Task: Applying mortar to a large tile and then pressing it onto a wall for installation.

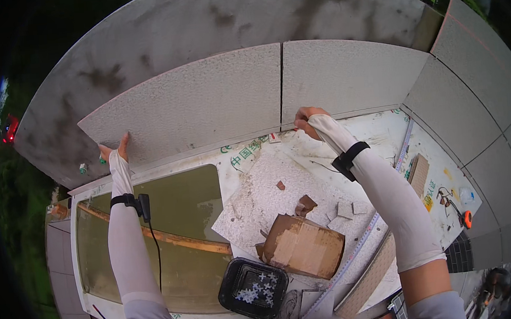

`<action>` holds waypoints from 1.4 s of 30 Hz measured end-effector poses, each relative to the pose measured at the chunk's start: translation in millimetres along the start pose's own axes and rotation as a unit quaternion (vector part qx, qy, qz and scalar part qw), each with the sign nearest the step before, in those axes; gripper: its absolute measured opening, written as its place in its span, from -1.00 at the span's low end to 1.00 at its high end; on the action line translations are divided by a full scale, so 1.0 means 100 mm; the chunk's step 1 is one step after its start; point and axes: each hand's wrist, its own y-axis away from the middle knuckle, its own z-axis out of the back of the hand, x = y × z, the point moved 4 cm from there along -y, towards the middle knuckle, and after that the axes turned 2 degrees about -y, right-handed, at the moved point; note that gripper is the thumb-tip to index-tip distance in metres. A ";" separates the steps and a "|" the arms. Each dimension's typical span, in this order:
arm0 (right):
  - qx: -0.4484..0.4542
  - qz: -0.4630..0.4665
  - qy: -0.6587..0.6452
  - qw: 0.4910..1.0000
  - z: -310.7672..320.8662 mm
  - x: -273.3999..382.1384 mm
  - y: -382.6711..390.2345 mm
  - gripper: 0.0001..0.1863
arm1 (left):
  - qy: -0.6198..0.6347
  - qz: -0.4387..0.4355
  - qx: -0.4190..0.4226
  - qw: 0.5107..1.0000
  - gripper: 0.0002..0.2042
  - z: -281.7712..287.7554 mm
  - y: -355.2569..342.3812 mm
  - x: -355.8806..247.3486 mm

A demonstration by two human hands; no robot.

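Note:
My left hand (116,152) is at the left end of a large pale textured wall tile (198,101), thumb on its face and fingers at its edge. A second wall tile (344,73) stands to its right, with a narrow dark upright joint between them. Just right of that joint's foot, my right hand (311,120) is closed with bent fingers at the second tile's lower edge. What it pinches, if anything, is hidden. Both forearms wear light sleeves with black straps; a small black device (144,207) sits on the left strap.
Below the tiles lies a white printed board (233,179) beside a greenish window-like panel (193,193). On it are a torn cardboard box (303,246), a black tray (224,295) of white cross-shaped spacers, a long measuring strip (356,246) and an orange tool (467,220). Tiled wall (471,109) rises at right.

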 end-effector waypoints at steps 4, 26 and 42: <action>-0.020 -0.024 -0.004 1.000 0.06 -0.02 -0.03 -0.72 | 0.006 0.035 -0.009 0.999 0.32 0.08 -0.16 0.10; -0.181 -0.097 0.126 0.971 -0.96 -0.59 -0.32 -0.66 | -0.043 0.016 0.107 0.993 0.28 0.26 -0.25 0.19; -0.097 -0.008 0.117 0.988 -0.94 -0.62 -0.31 -0.68 | -0.075 0.006 0.086 0.993 0.25 0.18 -0.23 0.23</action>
